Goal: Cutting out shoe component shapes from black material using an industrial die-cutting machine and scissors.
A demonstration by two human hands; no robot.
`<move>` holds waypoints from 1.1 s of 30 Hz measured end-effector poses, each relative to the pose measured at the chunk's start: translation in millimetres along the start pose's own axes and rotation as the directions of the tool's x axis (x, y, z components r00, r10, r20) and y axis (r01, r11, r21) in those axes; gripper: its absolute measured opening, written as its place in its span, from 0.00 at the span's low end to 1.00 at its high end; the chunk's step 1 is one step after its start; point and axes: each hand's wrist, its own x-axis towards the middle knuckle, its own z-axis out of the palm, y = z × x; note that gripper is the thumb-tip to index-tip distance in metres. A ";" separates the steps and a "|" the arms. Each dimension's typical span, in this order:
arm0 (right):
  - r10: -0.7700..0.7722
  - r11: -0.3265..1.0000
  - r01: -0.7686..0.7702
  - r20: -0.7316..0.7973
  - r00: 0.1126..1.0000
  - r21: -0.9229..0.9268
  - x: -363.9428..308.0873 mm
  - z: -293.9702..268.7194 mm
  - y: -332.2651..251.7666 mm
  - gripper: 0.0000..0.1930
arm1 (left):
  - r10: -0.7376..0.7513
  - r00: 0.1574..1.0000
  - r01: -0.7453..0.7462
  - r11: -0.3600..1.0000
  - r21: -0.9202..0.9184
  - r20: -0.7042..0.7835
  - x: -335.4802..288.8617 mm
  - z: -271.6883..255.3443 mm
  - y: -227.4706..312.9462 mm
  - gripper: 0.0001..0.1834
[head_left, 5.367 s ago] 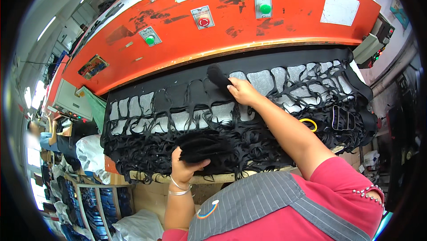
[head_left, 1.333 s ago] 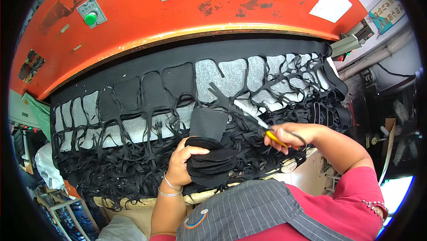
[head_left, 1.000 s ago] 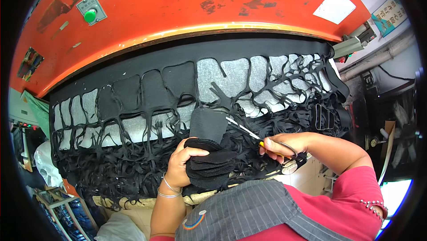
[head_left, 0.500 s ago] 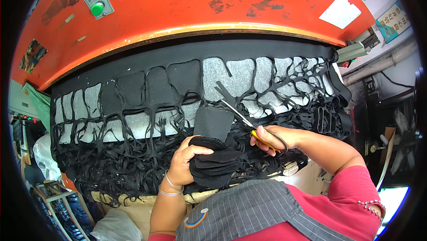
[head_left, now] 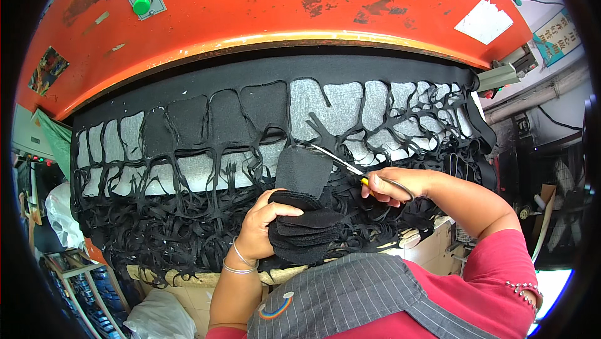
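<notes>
My left hand [head_left: 260, 225] is closed round a thick stack of black fabric pieces [head_left: 303, 229], its thumb lying across the top edge. One black piece [head_left: 303, 173] stands up beyond the stack, toward the sheet. In my right hand [head_left: 393, 187] is a pair of scissors [head_left: 341, 160] with yellow on the handle, its blades pointing up and left at the top of that piece. Whether the blades touch the fabric I cannot tell. Behind lies a black cut-out sheet [head_left: 219, 142], with some pieces still in their outlines and pale grey backing showing through the gaps.
A large orange machine [head_left: 206, 13] with green buttons and a red one spans the far side. Tangled black strips [head_left: 169, 232] hang over the near edge of the table. A metal rack [head_left: 81, 276] and a white plastic bag [head_left: 159, 317] are at lower left.
The scissors have shifted slightly right, their tips now by the top of the raised piece, and the blades look closer together. My left hand keeps its hold on the stack.
</notes>
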 end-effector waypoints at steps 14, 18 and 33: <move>0.040 0.999 -0.041 0.058 0.997 0.025 7.9 -15.7 0.9 0.41 | 0.028 1.000 -0.028 0.999 0.021 0.008 2.0 -2.3 0.8 0.18; -0.073 0.980 0.079 0.042 0.996 -0.182 11.2 -23.4 1.6 0.38 | 0.004 1.000 -0.004 1.000 -0.004 -0.007 -0.9 -1.9 -1.4 0.21; -0.158 0.833 0.177 0.083 0.984 -0.525 30.6 -39.3 2.3 0.30 | 0.009 1.000 -0.009 1.000 0.007 0.009 -2.9 -5.2 -2.2 0.21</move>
